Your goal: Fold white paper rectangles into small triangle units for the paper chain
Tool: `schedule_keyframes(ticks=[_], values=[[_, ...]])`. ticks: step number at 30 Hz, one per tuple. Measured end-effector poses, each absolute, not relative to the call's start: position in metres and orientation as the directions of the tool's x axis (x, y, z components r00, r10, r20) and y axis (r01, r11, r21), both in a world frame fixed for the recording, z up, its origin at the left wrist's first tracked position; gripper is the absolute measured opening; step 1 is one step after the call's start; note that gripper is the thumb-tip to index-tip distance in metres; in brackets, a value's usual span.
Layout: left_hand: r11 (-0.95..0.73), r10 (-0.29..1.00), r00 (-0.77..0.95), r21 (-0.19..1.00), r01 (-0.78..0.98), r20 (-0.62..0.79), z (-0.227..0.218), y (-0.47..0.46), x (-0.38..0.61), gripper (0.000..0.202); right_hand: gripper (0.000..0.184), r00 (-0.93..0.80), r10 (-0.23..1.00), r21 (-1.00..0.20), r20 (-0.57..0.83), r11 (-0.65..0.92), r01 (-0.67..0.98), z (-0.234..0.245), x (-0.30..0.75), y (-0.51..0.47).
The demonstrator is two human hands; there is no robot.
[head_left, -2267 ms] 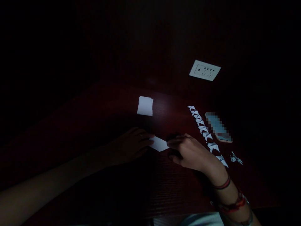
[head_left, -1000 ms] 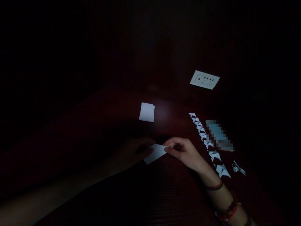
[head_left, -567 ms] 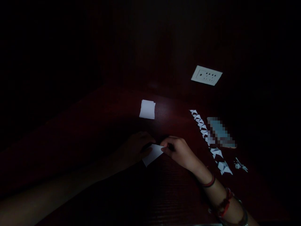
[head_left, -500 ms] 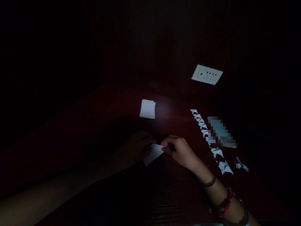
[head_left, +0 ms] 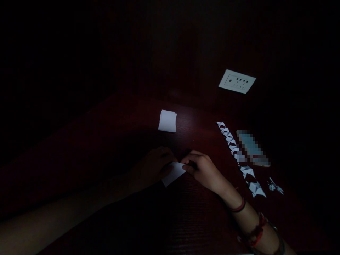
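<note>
A piece of white paper (head_left: 174, 173) is held between my two hands, low over the dark red table. My left hand (head_left: 156, 164), deep in shadow, is closed on the paper's left and upper side, its thumb lying on the sheet. My right hand (head_left: 199, 166) pinches the paper's right corner between thumb and fingers. Whether the sheet is folded along its top edge I cannot tell. Beyond both hands lies a small stack of white paper squares (head_left: 168, 121).
A row of several folded paper pieces (head_left: 230, 141) runs along the right. Beside it lie a pixelated flat object (head_left: 252, 147) and a small pile of white scraps (head_left: 275, 186). A power socket (head_left: 237, 81) is on the back wall. Most surroundings are very dark.
The view has shifted slightly, so the socket and folded pieces sit a little further right. Both hands keep hold of the paper in nearly the same pose.
</note>
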State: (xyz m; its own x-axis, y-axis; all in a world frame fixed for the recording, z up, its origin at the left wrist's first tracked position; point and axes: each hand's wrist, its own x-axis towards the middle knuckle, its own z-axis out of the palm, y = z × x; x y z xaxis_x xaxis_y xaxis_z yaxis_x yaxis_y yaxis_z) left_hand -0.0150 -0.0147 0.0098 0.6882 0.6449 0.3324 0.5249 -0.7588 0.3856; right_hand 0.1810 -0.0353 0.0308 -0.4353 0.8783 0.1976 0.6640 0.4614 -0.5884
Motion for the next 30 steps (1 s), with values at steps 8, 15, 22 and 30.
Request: schedule_keyframes(ticks=[8, 15, 22, 30], values=[[-0.839, 0.524, 0.635, 0.214, 0.501, 0.568, 0.030, -0.019, -0.021, 0.014, 0.013, -0.521, 0.698, -0.273, 0.491, 0.691, 0.669, 0.043, 0.182, -0.046], [-0.904, 0.377, 0.761, 0.031, 0.426, 0.528, 0.033, -0.020, -0.031, 0.018, 0.019, -0.703, 0.577, -0.085, 0.415, 0.795, 0.601, 0.046, 0.187, -0.050], [-0.893, 0.431, 0.799, 0.069, 0.445, 0.420, 0.014, -0.015, -0.029, 0.016, 0.017, -0.705, 0.688, -0.257, 0.174, 0.722, 0.642, 0.041, 0.191, -0.045], [-0.893, 0.447, 0.820, 0.133, 0.429, 0.356, 0.018, -0.016, -0.031, 0.015, 0.016, -0.714, 0.684, -0.331, 0.152, 0.715, 0.615, 0.041, 0.193, -0.042]])
